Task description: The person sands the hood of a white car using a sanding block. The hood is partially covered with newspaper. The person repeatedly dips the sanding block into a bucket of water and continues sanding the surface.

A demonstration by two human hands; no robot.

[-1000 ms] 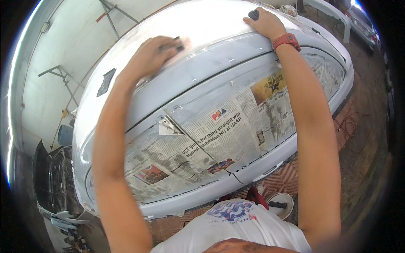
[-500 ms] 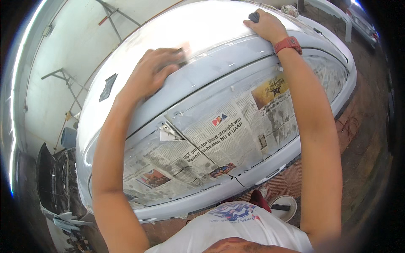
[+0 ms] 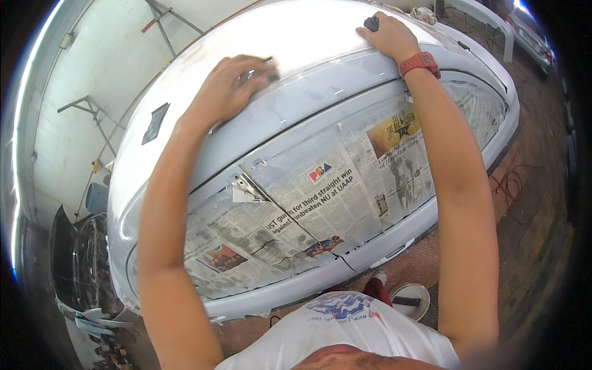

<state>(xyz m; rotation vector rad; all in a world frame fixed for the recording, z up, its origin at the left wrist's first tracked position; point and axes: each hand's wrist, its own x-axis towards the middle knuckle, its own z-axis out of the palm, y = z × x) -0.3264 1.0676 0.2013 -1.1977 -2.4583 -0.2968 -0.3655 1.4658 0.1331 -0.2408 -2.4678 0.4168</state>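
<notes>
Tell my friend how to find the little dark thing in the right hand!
Look for the big pale car with newspaper over its windows. On its roof is the right hand, red watch on its wrist. The little dark lump shows between its thumb and fingers, unlike the flat dark patch on the roof, which no hand touches.

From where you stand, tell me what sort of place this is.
Probably a car body or paint workshop: newspaper covers much of the side of a pale car, and at far left another vehicle seems to have its hood raised.
</notes>
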